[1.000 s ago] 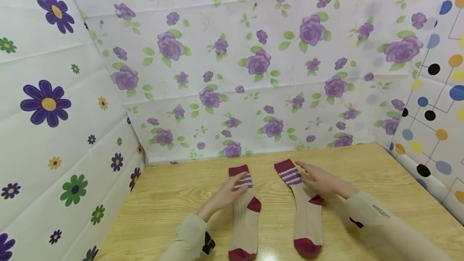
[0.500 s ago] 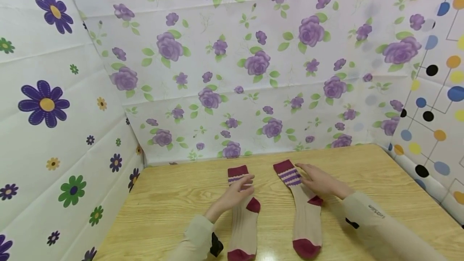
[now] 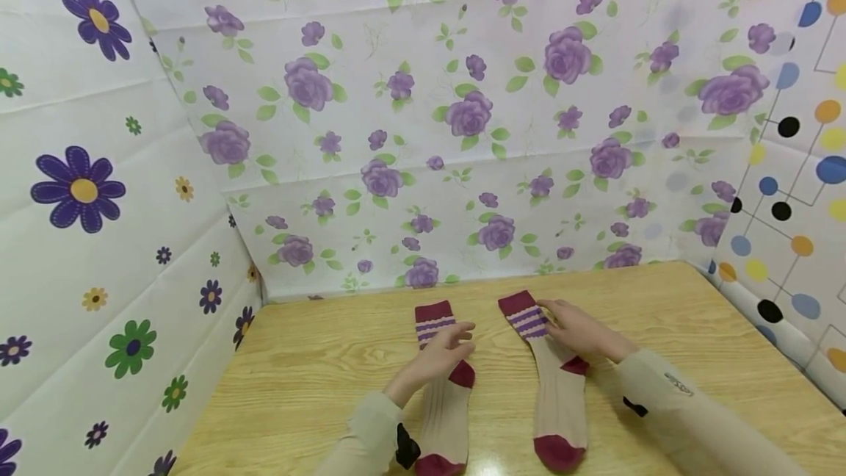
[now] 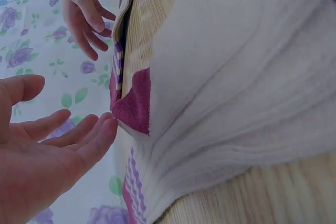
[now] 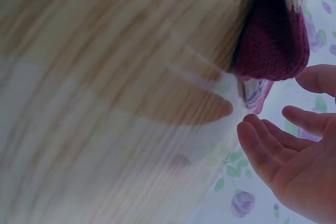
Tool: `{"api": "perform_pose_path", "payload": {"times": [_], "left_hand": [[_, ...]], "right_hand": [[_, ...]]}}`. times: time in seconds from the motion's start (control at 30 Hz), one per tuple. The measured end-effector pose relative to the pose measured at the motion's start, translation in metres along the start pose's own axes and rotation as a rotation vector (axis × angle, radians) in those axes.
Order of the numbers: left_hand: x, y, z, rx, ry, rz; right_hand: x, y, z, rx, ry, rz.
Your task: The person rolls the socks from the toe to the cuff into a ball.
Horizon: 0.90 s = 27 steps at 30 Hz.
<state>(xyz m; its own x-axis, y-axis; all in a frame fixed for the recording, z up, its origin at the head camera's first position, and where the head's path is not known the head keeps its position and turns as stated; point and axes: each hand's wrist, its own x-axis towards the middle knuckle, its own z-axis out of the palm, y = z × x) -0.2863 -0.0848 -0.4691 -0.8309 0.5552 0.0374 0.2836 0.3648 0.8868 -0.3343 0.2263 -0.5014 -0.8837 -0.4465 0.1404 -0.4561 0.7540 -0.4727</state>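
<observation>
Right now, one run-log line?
left hand: over left striped-cuff sock; right hand: at right striped-cuff sock; grip: none; socks: on wood-grain table

A strip of bench [image 3: 504, 388] lies open between the left-hand sock [image 3: 444, 413] and the right-hand sock [image 3: 560, 402], though the left grip [image 3: 435, 357], slung across the first sock, juts into it. The right grip [image 3: 583, 330] bars the other's outer side near the cuff. There's broad bench off left; behind, the flowered cloth [image 3: 423, 153] blocks the way.
</observation>
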Motion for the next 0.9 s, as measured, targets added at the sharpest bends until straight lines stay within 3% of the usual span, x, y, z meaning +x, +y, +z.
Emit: {"api": "perform_pose_path", "payload": {"times": [0.23,0.5,0.73,0.9], "left_hand": [[0.002,0.007,0.011,0.012,-0.024,-0.043],[0.010,0.008,0.023,-0.115,-0.099,-0.058],[0.013,0.013,0.030,-0.126,-0.109,-0.094],[0.013,0.016,0.034,-0.154,-0.108,-0.114]], "right_hand": [[0.002,-0.001,0.004,0.008,-0.005,-0.001],[0.006,-0.002,0.004,0.011,-0.009,0.001],[0.007,-0.003,0.006,0.009,-0.014,0.012],[0.010,-0.003,0.007,-0.005,0.029,0.034]]}}
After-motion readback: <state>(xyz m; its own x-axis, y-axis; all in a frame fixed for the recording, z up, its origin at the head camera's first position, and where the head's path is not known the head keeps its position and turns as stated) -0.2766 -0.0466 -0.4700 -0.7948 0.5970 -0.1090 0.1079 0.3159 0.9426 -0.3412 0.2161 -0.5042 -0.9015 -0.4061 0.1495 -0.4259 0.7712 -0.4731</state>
